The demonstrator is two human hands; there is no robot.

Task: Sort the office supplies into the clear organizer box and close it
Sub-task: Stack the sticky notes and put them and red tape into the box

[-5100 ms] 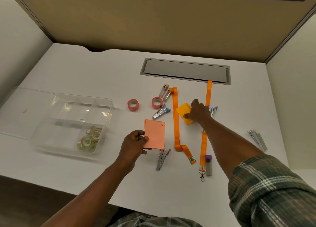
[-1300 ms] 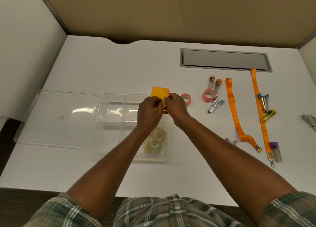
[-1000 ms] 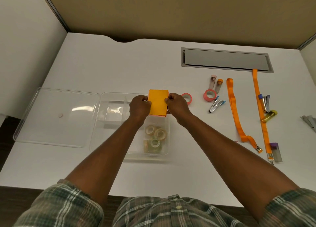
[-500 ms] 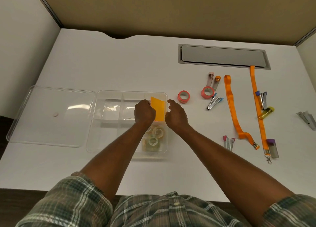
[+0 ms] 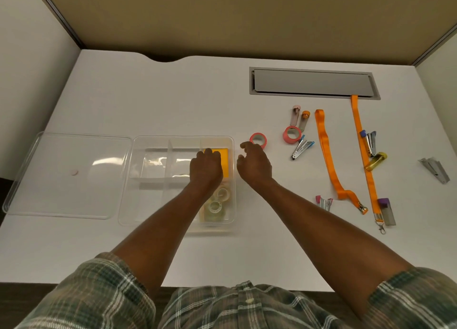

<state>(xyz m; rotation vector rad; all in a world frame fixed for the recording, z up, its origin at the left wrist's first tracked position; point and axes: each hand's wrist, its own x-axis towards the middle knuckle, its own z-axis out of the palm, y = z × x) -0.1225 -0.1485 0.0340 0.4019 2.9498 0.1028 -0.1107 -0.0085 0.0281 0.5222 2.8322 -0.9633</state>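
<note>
The clear organizer box (image 5: 183,138) lies open on the white desk, its lid (image 5: 66,175) flat to its left. My left hand (image 5: 206,169) reaches into the back right compartment, its fingers on the left edge of an orange-yellow sticky note pad (image 5: 224,162) lying there. Clear tape rolls (image 5: 217,202) fill the front right compartment. My right hand (image 5: 254,164) hovers just outside the box's right wall, fingers loosely apart and empty, beside a red tape roll (image 5: 258,140).
To the right lie a second red tape roll (image 5: 292,135), two orange lanyards (image 5: 329,160) (image 5: 366,160), small staplers (image 5: 303,149) (image 5: 370,143) (image 5: 324,202), a staple box (image 5: 385,211) and a grey metal tool (image 5: 434,169). A grey cable hatch (image 5: 311,83) sits at the back.
Both hands carried the sticky note pad over the box. The pad has gone down into the back right compartment, and my right hand has let go and drawn off to the right.
</note>
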